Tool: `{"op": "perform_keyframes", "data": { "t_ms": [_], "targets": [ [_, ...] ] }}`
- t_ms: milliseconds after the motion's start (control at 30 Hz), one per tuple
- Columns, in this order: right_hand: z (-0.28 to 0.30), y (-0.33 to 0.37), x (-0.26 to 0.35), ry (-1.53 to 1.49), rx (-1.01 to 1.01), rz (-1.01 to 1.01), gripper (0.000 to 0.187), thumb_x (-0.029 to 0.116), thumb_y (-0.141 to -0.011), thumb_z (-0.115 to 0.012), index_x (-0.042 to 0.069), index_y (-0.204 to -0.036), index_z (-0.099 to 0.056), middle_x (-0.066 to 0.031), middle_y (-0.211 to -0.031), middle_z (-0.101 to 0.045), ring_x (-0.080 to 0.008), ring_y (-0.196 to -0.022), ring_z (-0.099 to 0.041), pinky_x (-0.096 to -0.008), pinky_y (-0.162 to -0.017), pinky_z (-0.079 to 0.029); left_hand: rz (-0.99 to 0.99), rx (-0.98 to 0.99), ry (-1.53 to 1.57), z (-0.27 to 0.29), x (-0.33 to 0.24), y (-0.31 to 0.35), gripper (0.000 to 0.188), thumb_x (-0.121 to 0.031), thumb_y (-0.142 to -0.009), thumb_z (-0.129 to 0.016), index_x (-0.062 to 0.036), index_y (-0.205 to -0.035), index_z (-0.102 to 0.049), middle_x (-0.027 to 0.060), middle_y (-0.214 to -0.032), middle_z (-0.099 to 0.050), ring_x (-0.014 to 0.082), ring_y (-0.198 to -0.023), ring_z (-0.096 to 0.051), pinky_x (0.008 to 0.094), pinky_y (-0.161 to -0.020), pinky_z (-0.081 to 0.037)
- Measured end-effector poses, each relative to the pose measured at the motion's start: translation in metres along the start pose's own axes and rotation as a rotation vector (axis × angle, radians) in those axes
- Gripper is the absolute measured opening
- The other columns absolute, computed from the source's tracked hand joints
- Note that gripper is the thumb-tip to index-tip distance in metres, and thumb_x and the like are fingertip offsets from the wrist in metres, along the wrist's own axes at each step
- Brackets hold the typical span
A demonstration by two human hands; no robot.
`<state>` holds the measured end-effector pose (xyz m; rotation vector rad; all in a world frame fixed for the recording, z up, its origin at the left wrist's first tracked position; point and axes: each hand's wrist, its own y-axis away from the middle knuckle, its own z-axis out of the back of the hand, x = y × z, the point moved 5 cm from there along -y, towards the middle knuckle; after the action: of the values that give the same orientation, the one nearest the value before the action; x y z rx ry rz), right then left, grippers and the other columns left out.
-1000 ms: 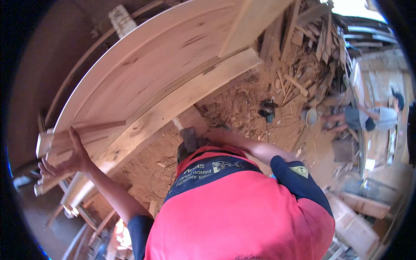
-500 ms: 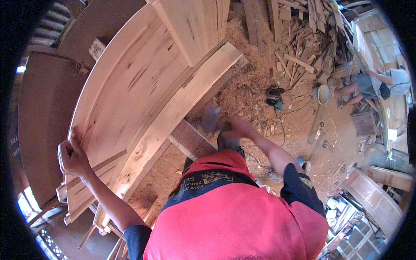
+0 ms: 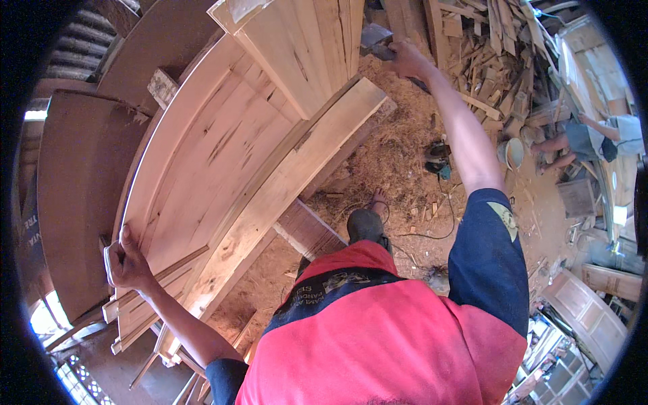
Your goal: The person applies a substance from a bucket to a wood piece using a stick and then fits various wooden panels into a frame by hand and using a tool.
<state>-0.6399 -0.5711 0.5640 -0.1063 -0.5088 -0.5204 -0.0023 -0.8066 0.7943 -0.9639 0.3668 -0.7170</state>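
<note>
A large framed wooden panel (image 3: 202, 158) stretches across the left side, over a thick wooden beam (image 3: 270, 196). My left hand (image 3: 131, 266) is closed round the panel's outer left edge, thumb on top and the other fingers partly hidden. Far ahead to the right, beyond the beam's end, my right hand (image 3: 408, 59) is closed on a short hand tool with a broad grey head (image 3: 376, 35), hammer- or hatchet-like; its exact kind is unclear. A tall board piece (image 3: 297, 54) rests on the panel's far part.
Scrap wood (image 3: 482, 81) is heaped at the far right. Shavings (image 3: 364, 152) cover the floor, where a corded dark power tool (image 3: 439, 165) lies. A bucket (image 3: 511, 154) stands near another person (image 3: 590, 138) at right. Large brown boards (image 3: 81, 202) lean at left.
My right arm has swung forward from near my body to beyond the beam's far end, carrying the grey-headed tool. My left hand keeps its hold on the panel edge.
</note>
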Motion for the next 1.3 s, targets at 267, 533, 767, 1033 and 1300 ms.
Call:
{"op": "perform_keyframes", "data": {
  "t_ms": [267,533,767,1033,1300],
  "targets": [
    [0.001,0.003,-0.011,-0.18,-0.076,-0.226,0.047,0.029,-0.077,-0.078,-0.004,-0.107,-0.066,-0.0182,-0.078,-0.07,-0.0266,-0.062,-0.069,-0.0392,-0.06,-0.055,0.009,0.018,0.053,0.002,0.002,0.001,0.041,-0.029,-0.079,-0.084,-0.0056,-0.057,-0.057,0.0003,-0.052,-0.053,0.012,-0.045,-0.043,0.0287,-0.043,-0.034],
    [0.021,0.014,0.011,-0.135,-0.042,-0.277,0.046,0.029,-0.077,-0.077,-0.001,-0.11,-0.067,-0.0196,-0.079,-0.07,-0.0301,-0.072,-0.071,-0.0406,-0.069,-0.055,0.002,-0.021,0.103,0.003,0.002,0.001,0.04,-0.024,-0.079,-0.084,-0.005,-0.057,-0.057,0.0013,-0.052,-0.053,0.0115,-0.046,-0.043,0.0283,-0.044,-0.034],
    [0.032,0.012,0.029,0.13,-0.27,-0.009,0.053,0.029,-0.076,-0.077,-0.001,-0.118,-0.063,-0.0244,-0.104,-0.069,-0.0349,-0.099,-0.068,-0.0416,-0.086,-0.052,0.027,-0.016,0.11,0.002,0.005,0.003,0.04,-0.022,-0.079,-0.084,-0.0044,-0.057,-0.057,0.0021,-0.053,-0.053,0.0131,-0.046,-0.043,0.0289,-0.044,-0.033],
    [0.014,0.016,0.021,0.18,-0.139,0.076,0.061,0.04,-0.078,-0.077,0.002,-0.123,-0.059,-0.0263,-0.108,-0.066,-0.0444,-0.102,-0.062,-0.0473,-0.089,-0.051,0.022,0.005,0.085,0.007,-0.003,-0.003,0.038,-0.025,-0.076,-0.086,-0.0067,-0.058,-0.057,0.0006,-0.053,-0.052,0.0137,-0.047,-0.043,0.0306,-0.046,-0.034],
    [-0.116,0.176,0.094,-0.251,-0.471,-0.211,0.043,0.022,-0.083,-0.07,-0.004,-0.117,-0.061,-0.022,-0.095,-0.066,-0.0345,-0.087,-0.064,-0.0424,-0.081,-0.049,0.048,-0.057,0.05,0.022,-0.01,-0.009,0.031,-0.03,-0.068,-0.089,-0.0119,-0.068,-0.064,0.003,-0.062,-0.059,0.0222,-0.059,-0.055,0.0344,-0.056,-0.043]
  ]
}}
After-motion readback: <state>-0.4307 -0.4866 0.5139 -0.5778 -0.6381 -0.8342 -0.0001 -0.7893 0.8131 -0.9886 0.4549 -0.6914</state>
